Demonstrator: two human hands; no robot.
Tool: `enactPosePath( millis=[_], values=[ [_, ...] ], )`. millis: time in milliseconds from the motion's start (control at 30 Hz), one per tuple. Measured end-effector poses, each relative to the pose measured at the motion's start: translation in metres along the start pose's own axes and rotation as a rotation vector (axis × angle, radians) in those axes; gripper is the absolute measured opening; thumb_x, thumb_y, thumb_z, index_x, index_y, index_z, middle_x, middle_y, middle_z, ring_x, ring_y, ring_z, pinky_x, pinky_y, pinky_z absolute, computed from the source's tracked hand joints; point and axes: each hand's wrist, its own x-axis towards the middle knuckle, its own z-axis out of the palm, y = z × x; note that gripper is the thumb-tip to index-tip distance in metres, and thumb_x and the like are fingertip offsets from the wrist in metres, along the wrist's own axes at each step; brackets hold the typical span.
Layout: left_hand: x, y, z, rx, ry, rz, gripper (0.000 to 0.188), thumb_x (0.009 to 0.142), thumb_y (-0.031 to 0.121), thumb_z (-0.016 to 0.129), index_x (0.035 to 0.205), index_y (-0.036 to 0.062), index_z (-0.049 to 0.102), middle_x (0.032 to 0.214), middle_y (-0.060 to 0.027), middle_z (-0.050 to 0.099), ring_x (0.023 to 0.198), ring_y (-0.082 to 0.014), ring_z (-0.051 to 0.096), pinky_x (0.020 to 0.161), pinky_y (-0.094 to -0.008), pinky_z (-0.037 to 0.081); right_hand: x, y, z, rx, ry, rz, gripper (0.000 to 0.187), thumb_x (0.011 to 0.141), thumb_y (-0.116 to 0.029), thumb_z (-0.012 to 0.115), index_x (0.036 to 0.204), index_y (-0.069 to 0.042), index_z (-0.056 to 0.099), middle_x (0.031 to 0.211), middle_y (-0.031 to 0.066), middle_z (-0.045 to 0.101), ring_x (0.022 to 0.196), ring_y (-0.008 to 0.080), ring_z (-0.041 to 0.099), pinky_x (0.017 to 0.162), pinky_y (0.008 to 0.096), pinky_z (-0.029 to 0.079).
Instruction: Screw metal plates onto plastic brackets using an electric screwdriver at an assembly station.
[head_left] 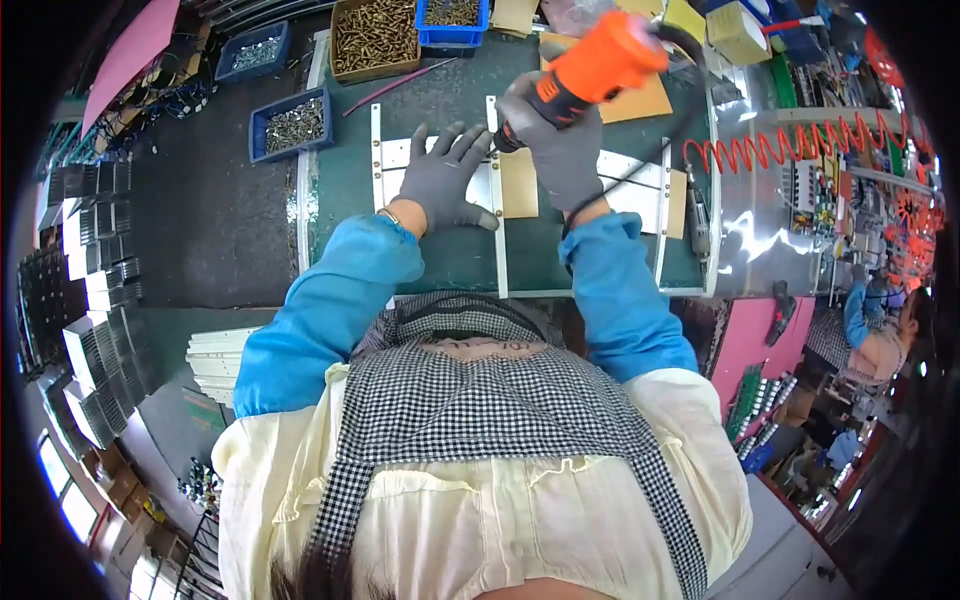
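My right hand (562,145), in a grey glove, is wrapped round an orange and black power screwdriver (605,62). The tool tilts, its tip toward the top of a narrow white metal strip (501,255). My left hand (443,182), also gloved, lies flat with fingers spread on a white metal panel (397,156), its thumb at the strip. Another strip with small brass-coloured fasteners (376,150) runs along the panel's left side. On the right, a second white panel (640,190) lies by a further strip (664,215). Whether the tip touches a screw is hidden by my fingers.
A cardboard box (375,74) of brass-coloured screws stands at the back, beside a blue bin (455,37). More blue bins (262,140) of small metal parts stand left. A coiled red hose (790,145) hangs right, and another person (880,345) works at far right.
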Motion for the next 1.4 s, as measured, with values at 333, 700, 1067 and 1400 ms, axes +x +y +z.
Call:
enactPosePath(
  millis=[333,700,1067,1400],
  values=[
    [-0.001,-0.004,0.006,-0.072,0.06,0.001,0.13,0.053,0.08,0.07,0.156,0.0147,0.024,0.16,-0.0045,0.03,0.149,-0.0278,0.022,0.12,-0.0562,0.005,-0.013,-0.018,-0.017,0.194,0.112,-0.114,0.051,0.08,0.002,0.071,0.126,0.0,0.049,0.087,0.0051,0.066,0.079,0.0143,0.066,0.074,0.031,0.056],
    [0.0,-0.005,0.009,-0.047,0.083,0.023,0.131,0.052,0.082,0.068,0.155,0.0141,0.025,0.16,-0.0045,0.03,0.149,-0.0283,0.023,0.119,-0.0566,0.005,-0.012,-0.022,-0.011,0.041,0.117,-0.035,0.018,0.079,-0.004,0.076,0.093,-0.002,0.065,0.082,0.0016,0.066,0.077,0.0111,0.064,0.071,0.0277,0.053],
    [0.0,-0.004,0.009,-0.048,0.108,0.037,0.13,0.051,0.082,0.069,0.154,0.0125,0.028,0.159,-0.0052,0.031,0.148,-0.0287,0.025,0.119,-0.0567,0.007,-0.001,-0.009,0.002,0.028,0.064,-0.048,0.036,0.078,-0.005,0.074,0.108,-0.001,0.057,0.081,0.0014,0.065,0.072,0.01,0.061,0.066,0.0266,0.052],
    [-0.001,-0.003,0.008,-0.059,0.108,0.029,0.129,0.052,0.08,0.07,0.154,0.0119,0.027,0.158,-0.007,0.032,0.148,-0.0286,0.025,0.119,-0.0565,0.007,-0.013,-0.034,-0.01,0.127,0.102,-0.05,0.023,0.076,-0.004,0.074,0.096,0.0,0.064,0.082,0.0042,0.066,0.072,0.0139,0.064,0.069,0.0301,0.054]
  ],
)
